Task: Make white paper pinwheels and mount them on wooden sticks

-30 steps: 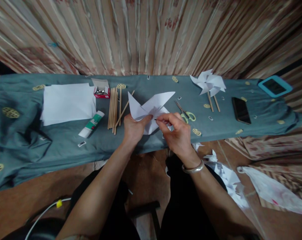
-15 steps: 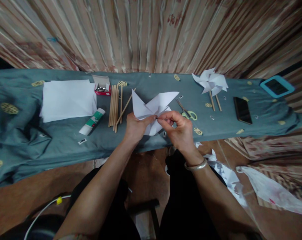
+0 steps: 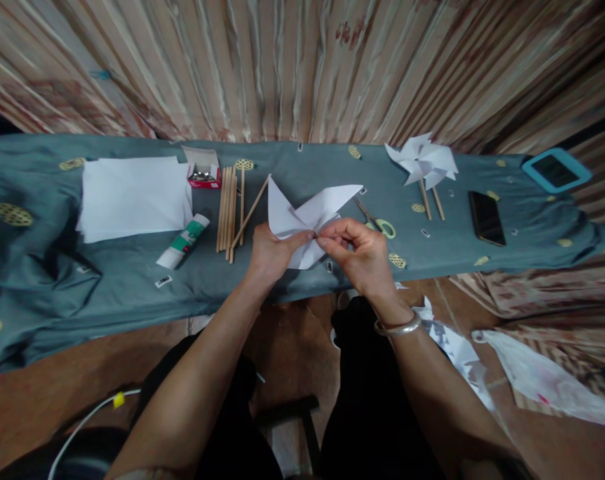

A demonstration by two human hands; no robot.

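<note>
The right hand now meets the left hand at the centre of the paper pinwheel, fingertips pinched together where a second ago a gap showed.

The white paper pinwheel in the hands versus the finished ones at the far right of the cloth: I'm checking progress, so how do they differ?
The white paper pinwheel in the hands has no stick; the finished white pinwheels sit on wooden sticks. The left hand and right hand pinch the first at its centre; the finished ones lie untouched on the grey-green cloth. The held one looks bigger. Both are folded white paper.
</note>
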